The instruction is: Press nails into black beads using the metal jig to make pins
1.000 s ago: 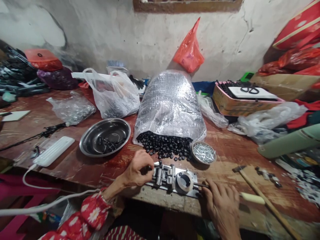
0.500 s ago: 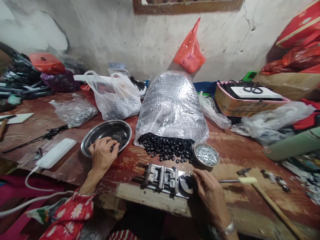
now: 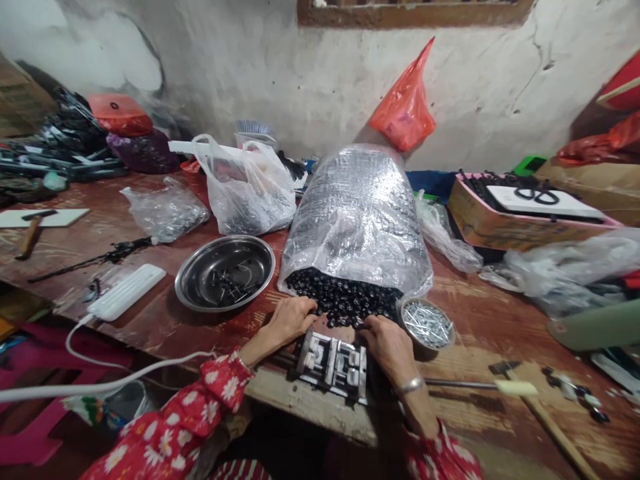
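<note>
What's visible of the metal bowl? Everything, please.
The metal bowl is round, wide and open-topped, with a shiny silvery rim and dark, reflective inner wall. It sits upright on the worn red-brown table, left of the black pieces. Small dark parts, some thin, lie loosely inside, leaving bare metal around them. A white plastic bag stands just behind; contact is unclear. The left hand and right hand don't touch it.

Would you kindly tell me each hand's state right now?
Left hand: by the black pieces; grip cannot be told.
Right hand: also by the black pieces; grip cannot be told.
</note>
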`<action>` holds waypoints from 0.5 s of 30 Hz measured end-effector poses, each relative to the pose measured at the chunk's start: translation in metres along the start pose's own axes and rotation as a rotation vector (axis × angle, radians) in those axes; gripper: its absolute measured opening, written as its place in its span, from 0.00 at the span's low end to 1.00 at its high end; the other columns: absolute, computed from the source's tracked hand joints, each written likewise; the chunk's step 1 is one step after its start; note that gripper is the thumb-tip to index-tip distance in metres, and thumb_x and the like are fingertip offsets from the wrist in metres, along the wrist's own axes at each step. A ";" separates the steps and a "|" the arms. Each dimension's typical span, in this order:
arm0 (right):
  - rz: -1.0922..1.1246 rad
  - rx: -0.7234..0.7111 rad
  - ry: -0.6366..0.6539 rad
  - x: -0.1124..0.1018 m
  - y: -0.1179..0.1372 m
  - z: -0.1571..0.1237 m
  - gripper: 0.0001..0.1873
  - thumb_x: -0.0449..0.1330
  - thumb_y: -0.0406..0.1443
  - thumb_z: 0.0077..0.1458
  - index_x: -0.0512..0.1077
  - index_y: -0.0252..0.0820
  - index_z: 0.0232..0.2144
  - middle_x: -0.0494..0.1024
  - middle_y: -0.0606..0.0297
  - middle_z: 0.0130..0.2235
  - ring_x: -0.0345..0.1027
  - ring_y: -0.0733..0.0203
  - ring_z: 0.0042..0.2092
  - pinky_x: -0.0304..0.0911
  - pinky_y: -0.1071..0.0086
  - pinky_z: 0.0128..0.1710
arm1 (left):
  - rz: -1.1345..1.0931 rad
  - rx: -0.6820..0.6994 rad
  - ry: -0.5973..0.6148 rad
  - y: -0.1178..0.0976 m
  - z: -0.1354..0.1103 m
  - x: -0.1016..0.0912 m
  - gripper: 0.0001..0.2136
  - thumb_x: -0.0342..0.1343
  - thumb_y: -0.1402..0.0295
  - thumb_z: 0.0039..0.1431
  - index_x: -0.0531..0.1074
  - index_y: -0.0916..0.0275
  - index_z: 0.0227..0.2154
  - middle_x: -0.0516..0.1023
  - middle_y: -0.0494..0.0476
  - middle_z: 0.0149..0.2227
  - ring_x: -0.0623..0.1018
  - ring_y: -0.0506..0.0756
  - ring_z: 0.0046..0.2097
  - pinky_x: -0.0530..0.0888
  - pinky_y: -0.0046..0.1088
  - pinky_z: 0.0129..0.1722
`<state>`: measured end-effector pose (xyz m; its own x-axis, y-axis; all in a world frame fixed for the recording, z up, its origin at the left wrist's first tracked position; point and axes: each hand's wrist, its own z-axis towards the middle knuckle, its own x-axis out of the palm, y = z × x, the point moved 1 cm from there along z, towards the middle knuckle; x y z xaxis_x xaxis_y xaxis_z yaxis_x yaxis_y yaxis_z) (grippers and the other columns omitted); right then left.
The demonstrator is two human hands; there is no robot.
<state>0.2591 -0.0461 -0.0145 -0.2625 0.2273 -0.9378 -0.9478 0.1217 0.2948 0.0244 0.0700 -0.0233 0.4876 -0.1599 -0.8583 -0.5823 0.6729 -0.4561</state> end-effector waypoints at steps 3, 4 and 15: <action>0.053 -0.013 -0.015 -0.002 -0.003 -0.010 0.07 0.58 0.37 0.64 0.75 0.46 0.33 0.77 0.64 0.35 0.70 0.58 0.39 0.59 0.66 0.39 | -0.072 -0.001 -0.021 0.003 -0.006 -0.006 0.06 0.59 0.73 0.60 0.79 0.59 0.38 0.81 0.54 0.37 0.80 0.54 0.38 0.72 0.27 0.39; 0.093 -0.015 -0.032 -0.004 -0.004 -0.015 0.07 0.58 0.38 0.65 0.75 0.45 0.35 0.77 0.63 0.37 0.70 0.58 0.40 0.61 0.66 0.41 | -0.099 0.003 -0.029 0.002 -0.011 -0.010 0.07 0.58 0.74 0.60 0.79 0.59 0.38 0.81 0.54 0.37 0.80 0.53 0.39 0.73 0.27 0.39; 0.375 -0.124 -0.163 -0.021 0.043 -0.092 0.05 0.57 0.36 0.69 0.72 0.47 0.45 0.77 0.62 0.40 0.67 0.54 0.43 0.64 0.61 0.44 | -0.240 0.295 0.049 -0.049 -0.068 -0.031 0.13 0.52 0.77 0.63 0.74 0.60 0.48 0.78 0.58 0.45 0.79 0.55 0.46 0.75 0.30 0.47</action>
<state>0.2071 -0.1349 0.0012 -0.5709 0.3847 -0.7253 -0.8091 -0.1137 0.5765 -0.0061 -0.0073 0.0097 0.5512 -0.3676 -0.7490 -0.2398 0.7900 -0.5642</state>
